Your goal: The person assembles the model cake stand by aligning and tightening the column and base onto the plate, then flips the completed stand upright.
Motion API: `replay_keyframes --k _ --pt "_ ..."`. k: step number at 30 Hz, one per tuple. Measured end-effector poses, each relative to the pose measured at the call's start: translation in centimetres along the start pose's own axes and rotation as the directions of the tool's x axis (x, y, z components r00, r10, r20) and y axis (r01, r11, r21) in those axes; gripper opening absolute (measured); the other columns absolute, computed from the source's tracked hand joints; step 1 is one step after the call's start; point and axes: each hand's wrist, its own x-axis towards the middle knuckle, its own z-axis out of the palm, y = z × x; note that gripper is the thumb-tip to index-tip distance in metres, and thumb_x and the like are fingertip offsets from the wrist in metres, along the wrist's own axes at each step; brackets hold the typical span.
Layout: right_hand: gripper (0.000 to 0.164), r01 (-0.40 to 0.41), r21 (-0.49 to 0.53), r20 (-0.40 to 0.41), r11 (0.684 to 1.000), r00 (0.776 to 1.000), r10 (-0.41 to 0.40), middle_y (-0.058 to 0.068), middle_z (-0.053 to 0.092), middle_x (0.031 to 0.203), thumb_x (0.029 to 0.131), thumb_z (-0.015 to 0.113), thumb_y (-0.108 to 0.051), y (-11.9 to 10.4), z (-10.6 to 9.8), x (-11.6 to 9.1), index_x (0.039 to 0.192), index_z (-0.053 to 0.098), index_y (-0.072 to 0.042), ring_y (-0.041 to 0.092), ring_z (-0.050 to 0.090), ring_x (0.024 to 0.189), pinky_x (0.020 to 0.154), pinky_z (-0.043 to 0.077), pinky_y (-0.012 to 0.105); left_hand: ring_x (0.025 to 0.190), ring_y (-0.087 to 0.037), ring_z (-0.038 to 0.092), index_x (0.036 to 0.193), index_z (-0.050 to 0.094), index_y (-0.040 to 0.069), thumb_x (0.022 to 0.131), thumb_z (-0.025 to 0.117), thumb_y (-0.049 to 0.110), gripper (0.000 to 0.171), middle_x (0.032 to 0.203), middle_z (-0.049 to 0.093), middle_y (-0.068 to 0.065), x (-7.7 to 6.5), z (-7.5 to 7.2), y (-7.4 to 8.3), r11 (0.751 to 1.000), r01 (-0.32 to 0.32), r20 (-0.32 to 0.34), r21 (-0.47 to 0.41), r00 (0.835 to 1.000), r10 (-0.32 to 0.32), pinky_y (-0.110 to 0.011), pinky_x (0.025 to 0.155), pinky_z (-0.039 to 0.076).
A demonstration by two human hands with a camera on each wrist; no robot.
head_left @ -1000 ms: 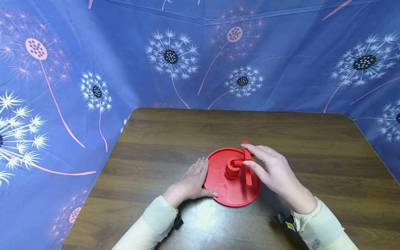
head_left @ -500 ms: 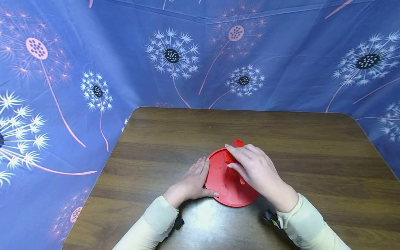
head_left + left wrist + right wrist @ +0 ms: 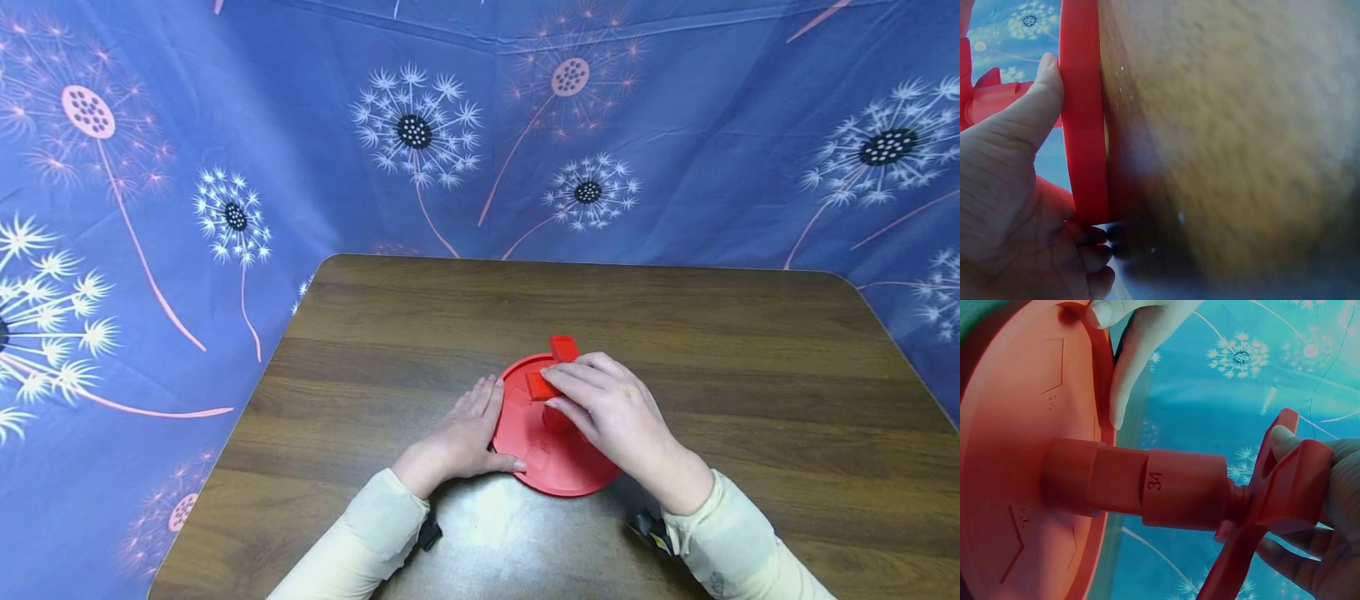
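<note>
Head view, with twelve o'clock at the far edge: a round, rimmed, red plastic-looking disc point(image 3: 562, 479) lies on the brown wood-grain surface point(image 3: 375, 333). A thick red cylindrical post point(image 3: 1185, 487), marked 34, stands at its middle, long axis upright from the disc. Atop it sits a red multi-armed knob point(image 3: 542, 387), one arm pointing toward twelve. The right hand point(image 3: 626, 417), nearer to it, pinches an arm between thumb and fingers; from that hand the knob lies toward ten. The left hand point(image 3: 461, 442) rests on the disc's rim at nine, fingers straight, thumb over the edge near eight.
</note>
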Motion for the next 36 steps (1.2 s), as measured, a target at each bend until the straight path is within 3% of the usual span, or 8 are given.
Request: replay_keyframes --k 6,11,23,27,31,34,36 --pt "0.044 0.036 -0.031 0.019 0.999 0.999 -0.036 0.004 0.072 0.109 0.071 0.085 -0.012 -0.3 -0.1 0.1 0.114 0.074 -0.012 0.025 0.061 0.097 0.079 0.053 0.040 0.148 -0.033 0.011 0.154 0.013 -0.002 0.081 0.066 0.064 0.112 0.161 0.014 -0.019 -0.1 0.1 0.0 1.000 -0.002 -0.004 0.005 1.000 0.002 -0.043 0.118 0.017" --pt "0.041 0.071 -0.043 0.058 0.997 0.996 -0.068 0.003 0.071 0.112 0.073 0.084 -0.009 -0.5 0.1 0.0 0.113 0.074 -0.014 0.026 0.061 0.102 0.083 0.052 0.041 0.148 -0.033 0.011 0.154 0.014 -0.003 0.082 0.066 0.064 0.111 0.160 0.014 -0.019 -0.1 0.1 0.0 1.000 -0.003 -0.006 0.006 1.000 0.003 -0.043 0.118 0.018" --pt "0.040 0.011 -0.020 0.057 1.000 0.998 -0.010 0.005 0.069 0.118 0.077 0.081 -0.017 -0.4 0.1 -0.4 0.116 0.073 -0.012 0.028 0.060 0.105 0.088 0.051 0.044 0.148 -0.034 0.011 0.154 0.014 -0.003 0.081 0.067 0.064 0.112 0.160 0.015 -0.020 -0.1 0.0 0.2 1.000 0.000 -0.011 0.003 1.000 0.000 -0.044 0.118 0.018" --pt "0.040 -0.054 0.040 -0.012 0.998 0.998 0.055 0.006 0.066 0.124 0.079 0.077 -0.012 0.2 -0.3 -0.5 0.119 0.071 -0.012 0.028 0.059 0.110 0.092 0.048 0.044 0.148 -0.034 0.011 0.154 0.014 -0.003 0.081 0.067 0.064 0.113 0.160 0.014 -0.021 -0.1 0.1 0.1 1.000 0.000 -0.017 0.004 1.000 0.000 -0.043 0.118 0.018" --pt "0.039 -0.173 0.095 -0.073 0.980 0.981 0.180 0.009 0.062 0.131 0.083 0.070 -0.002 1.3 -1.0 -0.8 0.120 0.070 -0.010 0.028 0.057 0.116 0.095 0.046 0.048 0.148 -0.033 0.009 0.154 0.012 -0.002 0.080 0.067 0.065 0.114 0.160 0.013 -0.021 -0.1 0.1 0.1 1.000 0.002 -0.017 0.000 1.000 -0.002 -0.043 0.118 0.017" --pt "0.043 -0.293 0.130 -0.034 0.947 0.954 0.299 0.010 0.056 0.137 0.087 0.066 0.001 2.4 -1.4 -1.4 0.128 0.065 -0.011 0.030 0.053 0.123 0.097 0.044 0.053 0.148 -0.032 0.008 0.155 0.011 -0.002 0.080 0.067 0.065 0.114 0.160 0.012 -0.021 -0.2 0.0 0.2 1.000 0.003 -0.013 -0.007 1.000 -0.003 -0.043 0.119 0.016" --pt "0.046 -0.351 0.169 0.015 0.921 0.935 0.353 0.012 0.053 0.139 0.089 0.063 0.002 3.3 -1.5 -2.1 0.134 0.059 -0.008 0.031 0.055 0.121 0.101 0.044 0.040 0.148 -0.032 0.009 0.155 0.011 -0.002 0.080 0.067 0.065 0.114 0.160 0.012 -0.021 -0.2 0.0 0.2 1.000 0.001 -0.012 -0.009 1.000 -0.001 -0.043 0.119 0.016"
